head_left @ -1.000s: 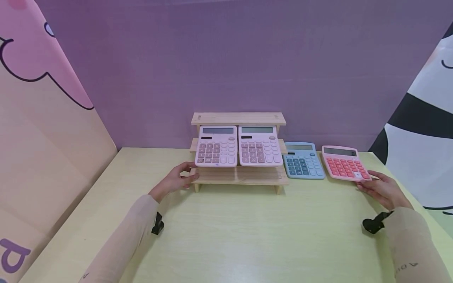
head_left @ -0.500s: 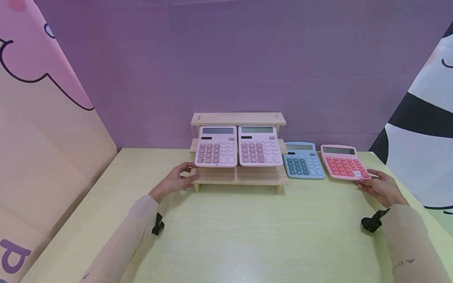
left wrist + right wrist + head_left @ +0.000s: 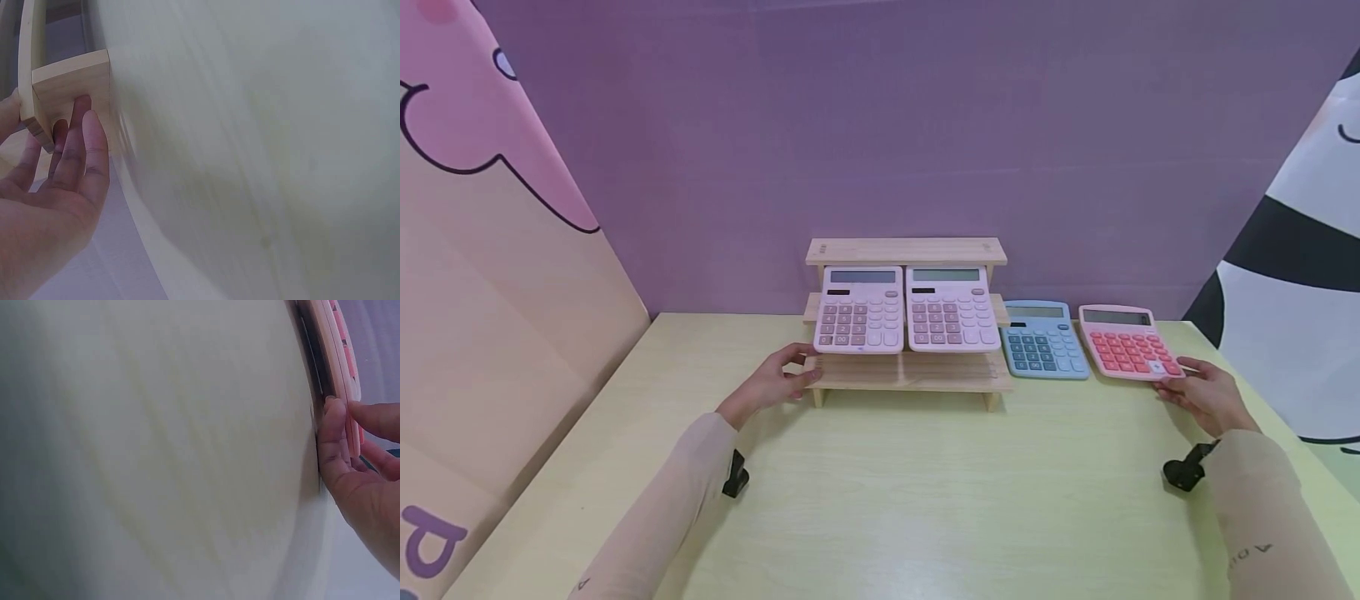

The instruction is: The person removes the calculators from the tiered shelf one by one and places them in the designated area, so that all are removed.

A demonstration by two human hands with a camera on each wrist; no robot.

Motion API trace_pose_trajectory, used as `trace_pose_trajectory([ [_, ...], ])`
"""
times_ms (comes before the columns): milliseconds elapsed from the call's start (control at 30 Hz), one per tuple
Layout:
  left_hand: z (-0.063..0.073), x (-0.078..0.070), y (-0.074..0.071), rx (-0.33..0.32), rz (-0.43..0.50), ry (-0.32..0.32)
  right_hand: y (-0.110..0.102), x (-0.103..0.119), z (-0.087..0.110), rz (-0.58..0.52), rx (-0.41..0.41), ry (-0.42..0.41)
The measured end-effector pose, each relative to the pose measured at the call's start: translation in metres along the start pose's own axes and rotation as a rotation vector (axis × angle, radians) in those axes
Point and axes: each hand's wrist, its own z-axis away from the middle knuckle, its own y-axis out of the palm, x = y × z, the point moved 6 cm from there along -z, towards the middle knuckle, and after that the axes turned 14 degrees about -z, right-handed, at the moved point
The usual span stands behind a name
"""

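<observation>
My left hand (image 3: 771, 383) holds the left end of a small tiered wooden rack (image 3: 917, 372), thumb on the lowest board and fingers beneath. In the left wrist view, those fingers (image 3: 72, 150) reach against the rack's wooden leg (image 3: 78, 75). Two pale pink calculators, one on the left (image 3: 859, 310) and one on the right (image 3: 952, 310), lean side by side on the rack. With my right hand (image 3: 1210, 396) I pinch the lower right corner of a pink calculator with coral keys (image 3: 1127, 343). Its near edge sits between thumb and fingers in the right wrist view.
A blue calculator (image 3: 1043, 340) lies between the rack and the coral-keyed one, close to both. The pale wooden table (image 3: 925, 492) ends at a purple backdrop (image 3: 910, 125). Printed cartoon panels flank the left (image 3: 497, 292) and right (image 3: 1300, 333) sides.
My right hand and the coral-keyed calculator have shifted slightly left and away from me, nearer the blue calculator. The left hand and the rack stay in place.
</observation>
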Motion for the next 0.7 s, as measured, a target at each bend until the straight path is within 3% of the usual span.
trace_pose_trajectory([
  [700, 0.0015, -0.0017, -0.0010, -0.004, -0.003, 0.011, 0.0009, 0.0023, -0.0069, 0.163, -0.041, -0.055],
])
